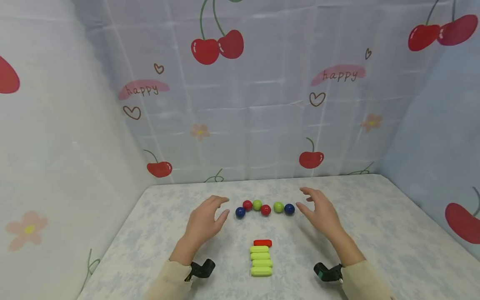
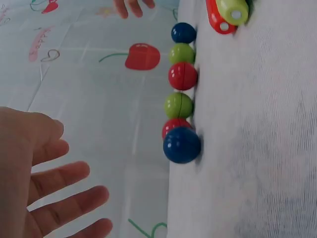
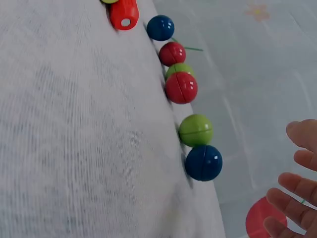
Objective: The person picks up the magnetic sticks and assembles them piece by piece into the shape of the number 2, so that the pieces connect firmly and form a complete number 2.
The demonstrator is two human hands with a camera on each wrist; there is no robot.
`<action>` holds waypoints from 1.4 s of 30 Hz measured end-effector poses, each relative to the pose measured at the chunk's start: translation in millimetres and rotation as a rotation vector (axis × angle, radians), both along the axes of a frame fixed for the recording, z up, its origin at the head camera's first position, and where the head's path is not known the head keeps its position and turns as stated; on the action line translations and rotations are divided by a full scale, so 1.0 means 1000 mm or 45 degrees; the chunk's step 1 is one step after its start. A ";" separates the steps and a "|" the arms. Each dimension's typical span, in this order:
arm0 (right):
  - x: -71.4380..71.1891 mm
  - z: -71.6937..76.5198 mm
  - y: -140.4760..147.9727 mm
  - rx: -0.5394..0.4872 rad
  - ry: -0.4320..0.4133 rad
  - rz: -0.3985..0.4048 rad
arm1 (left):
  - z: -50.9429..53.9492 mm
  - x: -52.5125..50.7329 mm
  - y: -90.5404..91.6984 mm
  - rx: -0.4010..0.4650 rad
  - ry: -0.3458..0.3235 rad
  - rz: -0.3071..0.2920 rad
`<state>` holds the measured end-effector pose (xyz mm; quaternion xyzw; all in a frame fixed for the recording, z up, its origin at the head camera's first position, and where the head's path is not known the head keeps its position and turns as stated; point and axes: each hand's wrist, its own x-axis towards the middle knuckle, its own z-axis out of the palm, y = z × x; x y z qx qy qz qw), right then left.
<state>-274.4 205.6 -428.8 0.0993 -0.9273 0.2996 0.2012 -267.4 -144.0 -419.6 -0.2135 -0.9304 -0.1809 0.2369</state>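
Head view, left hand (image 1: 204, 223): relaxed, gripping nothing, just left of left blue ball (image 1: 240, 213)
Right hand (image 1: 323, 213): likewise relaxed and empty, just right of right blue ball (image 1: 289, 209)
Between: two red balls (image 1: 265, 210), two green balls (image 1: 278, 207), in uneven row
Nearer: red rod (image 1: 262, 243), then four yellow-green rods (image 1: 261, 263), side by side
Left wrist view: left red ball (image 2: 173, 122) partly hidden behind left blue ball
Right wrist view: left green ball (image 3: 179, 68) partly hidden, yellow-green rods mostly cut off

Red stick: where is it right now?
In the head view, the red stick lies low, just right of centre, at the far end of the four yellow-green sticks and below the balls.
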 end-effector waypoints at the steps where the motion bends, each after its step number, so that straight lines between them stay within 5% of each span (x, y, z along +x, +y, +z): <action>1: -0.002 0.001 -0.003 -0.027 -0.003 0.005 | 0.001 0.001 0.004 0.025 -0.032 -0.038; 8: -0.019 -0.003 -0.016 -0.164 -0.093 0.003 | 0.001 -0.004 0.040 0.126 -0.392 -0.255; 13: -0.023 -0.022 -0.014 -0.290 -0.219 -0.010 | -0.015 -0.010 0.059 0.182 -0.672 -0.340; 17: -0.021 -0.036 -0.009 -0.330 -0.277 -0.037 | -0.032 -0.014 0.065 0.245 -0.800 -0.404; 22: -0.021 -0.044 -0.007 -0.354 -0.273 -0.031 | -0.044 -0.017 0.063 0.332 -0.860 -0.508; 26: -0.023 -0.047 -0.009 -0.324 -0.244 -0.031 | -0.047 -0.020 0.059 0.294 -0.832 -0.548; 42: -0.023 -0.059 -0.012 -0.171 -0.127 0.037 | -0.058 -0.021 0.046 0.340 -0.864 -0.554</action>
